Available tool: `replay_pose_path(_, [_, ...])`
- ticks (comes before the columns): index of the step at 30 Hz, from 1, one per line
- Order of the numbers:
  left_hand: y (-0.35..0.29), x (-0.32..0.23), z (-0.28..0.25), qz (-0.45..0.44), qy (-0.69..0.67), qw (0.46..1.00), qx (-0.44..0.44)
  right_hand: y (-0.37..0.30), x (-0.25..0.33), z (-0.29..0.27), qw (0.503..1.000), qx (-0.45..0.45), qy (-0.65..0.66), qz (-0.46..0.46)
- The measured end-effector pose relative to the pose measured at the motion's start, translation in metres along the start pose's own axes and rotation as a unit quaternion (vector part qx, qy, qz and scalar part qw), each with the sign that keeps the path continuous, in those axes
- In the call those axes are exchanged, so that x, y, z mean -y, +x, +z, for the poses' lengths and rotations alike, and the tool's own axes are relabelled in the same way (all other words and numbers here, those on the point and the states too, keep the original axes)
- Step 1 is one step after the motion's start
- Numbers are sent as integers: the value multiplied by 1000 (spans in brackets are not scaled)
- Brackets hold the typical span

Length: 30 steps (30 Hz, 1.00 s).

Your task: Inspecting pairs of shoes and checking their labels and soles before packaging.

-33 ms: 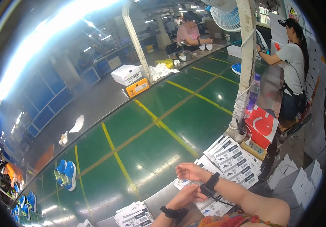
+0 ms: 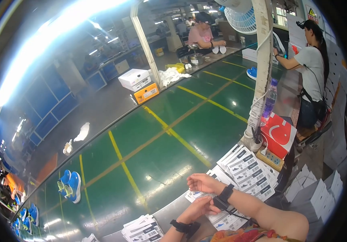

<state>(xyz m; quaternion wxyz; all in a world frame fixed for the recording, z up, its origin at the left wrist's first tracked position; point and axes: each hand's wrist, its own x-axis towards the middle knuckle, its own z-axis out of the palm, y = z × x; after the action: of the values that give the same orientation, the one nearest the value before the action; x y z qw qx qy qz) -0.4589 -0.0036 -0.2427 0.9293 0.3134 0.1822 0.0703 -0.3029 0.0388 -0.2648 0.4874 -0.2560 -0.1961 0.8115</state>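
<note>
My left hand (image 2: 199,207) reaches across to my right wrist, its fingers closed at a small black device (image 2: 221,203) strapped there. A black cable runs from the device toward my body. My right hand (image 2: 203,182) hovers palm inward over the printed labels, loosely curled with a gap between thumb and fingers, holding nothing I can see. A black strap (image 2: 184,228) circles my left wrist. Beneath and beside my right hand, white printed labels (image 2: 248,171) lie fanned out in rows. Another stack of labels (image 2: 143,230) sits left of my left forearm.
Blue shoes (image 2: 74,187) stand on the green belt (image 2: 189,131) at left, with several more behind. A post (image 2: 262,52), a purple-tinted bottle (image 2: 269,103), a red box (image 2: 279,135) and a power strip (image 2: 270,159) stand at right. One co-worker (image 2: 312,60) works beyond; another (image 2: 201,32) sits across.
</note>
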Motion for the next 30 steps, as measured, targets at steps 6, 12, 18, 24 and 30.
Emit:
replay_pose_path(6, [0,2,-3,2,-4,1000,-3,-1,0,2,1000,0,1,-1])
replay_pose_path(12, [1,2,-4,4,-11,1000,6,1,-1,-1,1000,0,1,-4])
replay_pose_path(18, [2,2,-2,1,-6,1000,4,-2,2,2,1000,-2,2,-6])
replay_pose_path(24, [1,1,-5,-2,-3,1000,3,1,0,1,1000,2,4,-5])
replay_pose_path(30, [0,0,-2,-1,2,1000,2,0,0,2,1000,5,5,-6])
